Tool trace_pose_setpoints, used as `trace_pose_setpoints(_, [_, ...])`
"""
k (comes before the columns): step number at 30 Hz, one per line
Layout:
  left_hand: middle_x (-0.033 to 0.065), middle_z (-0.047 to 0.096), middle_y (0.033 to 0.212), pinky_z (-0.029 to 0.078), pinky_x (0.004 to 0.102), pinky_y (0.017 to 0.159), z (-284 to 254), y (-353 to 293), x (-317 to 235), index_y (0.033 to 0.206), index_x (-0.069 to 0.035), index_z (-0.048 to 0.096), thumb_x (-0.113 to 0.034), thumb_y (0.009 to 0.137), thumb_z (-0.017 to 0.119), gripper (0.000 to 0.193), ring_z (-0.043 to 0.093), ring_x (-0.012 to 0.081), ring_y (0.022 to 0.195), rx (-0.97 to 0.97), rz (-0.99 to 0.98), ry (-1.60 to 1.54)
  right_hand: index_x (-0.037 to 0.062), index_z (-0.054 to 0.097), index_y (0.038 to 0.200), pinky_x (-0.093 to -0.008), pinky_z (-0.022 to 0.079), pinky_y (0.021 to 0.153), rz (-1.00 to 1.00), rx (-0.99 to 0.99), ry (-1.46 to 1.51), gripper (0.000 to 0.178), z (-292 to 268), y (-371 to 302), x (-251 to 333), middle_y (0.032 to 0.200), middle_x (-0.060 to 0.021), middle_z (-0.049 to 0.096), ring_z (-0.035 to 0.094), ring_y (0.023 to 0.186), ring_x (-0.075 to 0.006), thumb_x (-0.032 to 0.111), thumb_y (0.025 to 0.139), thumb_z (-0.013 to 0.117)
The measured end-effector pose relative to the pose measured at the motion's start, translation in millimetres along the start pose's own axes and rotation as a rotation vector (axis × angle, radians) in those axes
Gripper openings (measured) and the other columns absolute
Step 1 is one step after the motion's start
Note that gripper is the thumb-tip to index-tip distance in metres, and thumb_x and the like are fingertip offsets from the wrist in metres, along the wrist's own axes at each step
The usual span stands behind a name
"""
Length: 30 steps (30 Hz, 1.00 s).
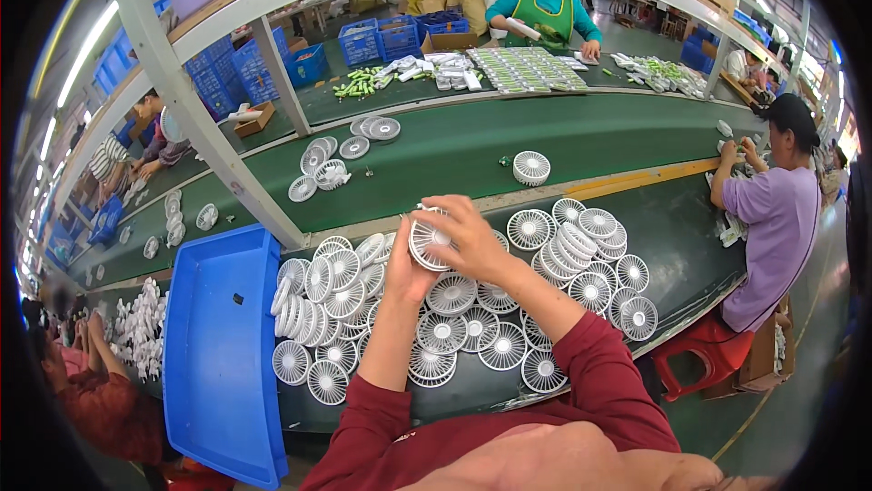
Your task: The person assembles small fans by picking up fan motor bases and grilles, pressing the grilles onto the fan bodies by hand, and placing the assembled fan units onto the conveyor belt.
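Both of my hands hold one white round fan grille above the green bench. My left hand cups it from below and behind. My right hand covers its right side with the fingers curled over the rim. Under and around my hands lies a heap of white fan grilles, some flat, some leaning in rows. A second stack of grilles lies to the right. Dark red sleeves cover my upper arms.
A blue plastic bin stands at the left. A single grille lies on the green conveyor belt beyond. A grey post rises at the left. A person in purple sits right; another in green works across.
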State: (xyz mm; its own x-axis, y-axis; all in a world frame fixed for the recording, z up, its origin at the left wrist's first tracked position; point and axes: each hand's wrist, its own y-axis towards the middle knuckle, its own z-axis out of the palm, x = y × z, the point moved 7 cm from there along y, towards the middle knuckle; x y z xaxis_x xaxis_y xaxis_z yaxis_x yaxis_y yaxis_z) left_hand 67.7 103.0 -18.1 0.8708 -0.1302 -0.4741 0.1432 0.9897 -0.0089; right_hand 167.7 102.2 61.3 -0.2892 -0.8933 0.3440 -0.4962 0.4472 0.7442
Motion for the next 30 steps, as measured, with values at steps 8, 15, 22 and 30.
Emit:
trace_pose_setpoints(8, [0.0067, 0.058, 0.117, 0.049, 0.0357, 0.090, 16.4, -11.8, -12.3, 0.123, -0.007, 0.048, -0.038, 0.102, 0.035, 0.039, 0.058, 0.0198, 0.107, -0.121, 0.187, 0.143, 0.0109, 0.034, 0.144, -0.0484, 0.029, 0.108, 0.075, 0.073, 0.124, 0.081, 17.4, -1.5, -0.4, 0.146, -0.0201, 0.030, 0.034, 0.131, -0.0397, 0.056, 0.081, 0.060])
trace_pose_setpoints(15, [0.0169, 0.042, 0.129, 0.027, 0.0401, 0.105, 44.1, -44.4, -30.6, 0.114, -0.002, 0.046, -0.018, 0.093, 0.047, 0.026, 0.038, 0.0286, 0.125, -0.188, 1.062, 1.083, 0.0067, 0.026, 0.146, -0.0350, 0.040, 0.100, 0.689, 0.047, 1.233, 0.067, 69.7, -8.6, -14.2, 0.138, -0.0099, 0.041, 0.046, 0.122, -0.0205, 0.053, 0.098, 0.035])
trace_pose_setpoints(22, [0.0209, 0.041, 0.130, 0.031, 0.0465, 0.102, 55.4, -51.8, -28.8, 0.115, -0.002, 0.044, -0.016, 0.088, 0.052, 0.031, 0.041, 0.0353, 0.120, -0.098, 1.317, 1.452, 0.0083, 0.043, 0.135, -0.0304, 0.047, 0.090, 0.909, 0.082, 1.485, 0.058, 73.1, -14.0, -18.6, 0.120, -0.0051, 0.054, 0.055, 0.107, -0.0146, 0.053, 0.099, 0.032])
trace_pose_setpoints(30, [0.0109, 0.042, 0.126, 0.035, 0.0303, 0.099, 33.4, -34.9, -34.4, 0.127, -0.001, 0.036, -0.015, 0.099, 0.036, 0.031, 0.043, 0.0158, 0.114, -0.104, 0.848, 0.673, -0.0021, 0.011, 0.148, -0.0396, 0.023, 0.111, 0.319, 0.144, 0.668, 0.085, 39.3, 2.3, 3.1, 0.146, -0.0236, 0.031, 0.032, 0.136, -0.0339, 0.047, 0.090, 0.048])
